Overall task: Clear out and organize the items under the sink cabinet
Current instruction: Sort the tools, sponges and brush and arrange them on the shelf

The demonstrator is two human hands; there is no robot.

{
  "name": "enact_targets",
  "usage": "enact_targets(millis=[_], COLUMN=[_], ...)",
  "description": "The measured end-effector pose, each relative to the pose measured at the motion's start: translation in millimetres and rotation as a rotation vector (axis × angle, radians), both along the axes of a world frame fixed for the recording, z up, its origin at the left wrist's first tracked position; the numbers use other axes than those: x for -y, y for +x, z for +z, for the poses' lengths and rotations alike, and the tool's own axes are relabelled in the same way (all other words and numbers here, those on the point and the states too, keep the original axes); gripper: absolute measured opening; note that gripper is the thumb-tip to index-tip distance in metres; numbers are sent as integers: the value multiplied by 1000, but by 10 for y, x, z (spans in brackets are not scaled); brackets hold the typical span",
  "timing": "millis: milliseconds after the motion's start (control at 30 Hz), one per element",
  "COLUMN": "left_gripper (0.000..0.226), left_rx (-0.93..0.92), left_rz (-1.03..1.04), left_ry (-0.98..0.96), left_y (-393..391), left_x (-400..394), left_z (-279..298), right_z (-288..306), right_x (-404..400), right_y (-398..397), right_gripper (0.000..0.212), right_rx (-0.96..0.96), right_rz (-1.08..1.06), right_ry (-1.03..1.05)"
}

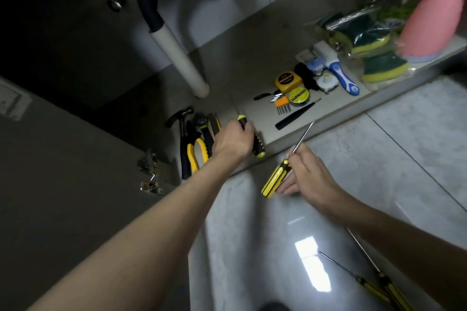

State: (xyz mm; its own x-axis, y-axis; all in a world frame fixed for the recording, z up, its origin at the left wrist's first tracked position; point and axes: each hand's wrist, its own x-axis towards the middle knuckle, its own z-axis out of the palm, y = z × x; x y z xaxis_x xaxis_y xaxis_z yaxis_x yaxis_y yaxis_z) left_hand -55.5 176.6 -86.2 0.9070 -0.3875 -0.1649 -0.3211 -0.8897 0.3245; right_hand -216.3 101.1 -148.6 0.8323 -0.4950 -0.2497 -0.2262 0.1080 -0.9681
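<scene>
My left hand point(233, 141) reaches into the cabinet and is closed around a black-and-yellow screwdriver point(257, 145) lying at the front edge of the cabinet floor. My right hand point(312, 174) hovers over the tiled floor and pinches the thin shaft of a second yellow-handled screwdriver point(274, 180), its tip pointing toward the cabinet. A hammer point(180, 118) and yellow-handled pliers point(195, 151) lie side by side left of my left hand. Further right sit a yellow tape measure point(288, 80), a roll of tape point(299, 94), an orange comb point(282, 103) and a black comb point(294, 116).
A white drain pipe point(182, 58) comes down at the cabinet's middle. Bagged sponges point(374, 43), a blue-handled brush point(342, 76) and a pink bottle point(434, 17) fill the right end. Two more screwdrivers point(374, 285) lie on the floor tiles at lower right. The open cabinet door point(63, 171) stands left.
</scene>
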Motion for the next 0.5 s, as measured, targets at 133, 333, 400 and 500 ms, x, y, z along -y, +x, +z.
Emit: enact_targets(millis=[133, 333, 400, 500], left_gripper=[39, 38, 44, 44], left_rx=[75, 101, 95, 104], left_rz=[-14, -90, -99, -117], left_ry=[98, 274, 306, 312], left_y=[455, 1018, 1083, 1098], left_x=[35, -119, -185, -219], left_z=[53, -60, -141, -229], right_z=[222, 351, 369, 379], right_x=[109, 381, 421, 402], right_y=[280, 936, 1201, 1566], right_gripper=[22, 27, 27, 25], right_rx=[29, -150, -205, -285], right_rz=[1, 165, 176, 212], right_ry=[-187, -679, -808, -935])
